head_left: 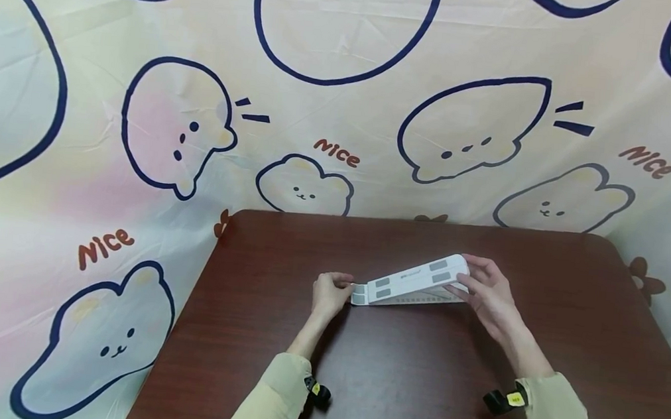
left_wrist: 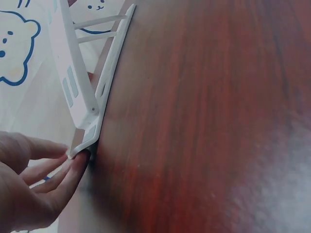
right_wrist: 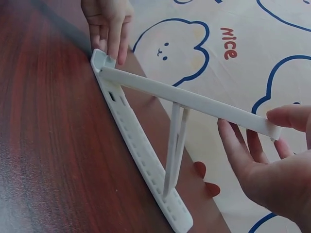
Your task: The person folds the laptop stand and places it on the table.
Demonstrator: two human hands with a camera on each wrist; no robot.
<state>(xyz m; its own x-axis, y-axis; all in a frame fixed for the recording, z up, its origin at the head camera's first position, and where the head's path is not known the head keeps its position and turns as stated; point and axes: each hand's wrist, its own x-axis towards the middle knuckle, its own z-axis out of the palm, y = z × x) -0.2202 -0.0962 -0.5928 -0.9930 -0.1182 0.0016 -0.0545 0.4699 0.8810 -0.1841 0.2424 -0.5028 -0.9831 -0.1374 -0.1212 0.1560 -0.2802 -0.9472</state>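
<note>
A white folding laptop stand point(head_left: 413, 281) with grey pads stands on the table, its upper plate tilted up toward the right. My left hand point(head_left: 330, 295) pinches the low hinged end, thumb and fingers on the turned-up lip in the left wrist view. At the raised end, my right hand point(head_left: 492, 300) holds the upper plate between thumb and fingers. In the right wrist view a support strut point(right_wrist: 176, 150) runs from the upper plate down to the slotted base bar point(right_wrist: 141, 155).
The brown wooden table point(head_left: 417, 376) extends around the stand. Behind it hangs a pale cloth point(head_left: 331, 122) printed with cartoon bears, meeting the table's far edge. A black strap device point(head_left: 319, 393) sits at the left wrist, another black device point(head_left: 501, 400) at the right.
</note>
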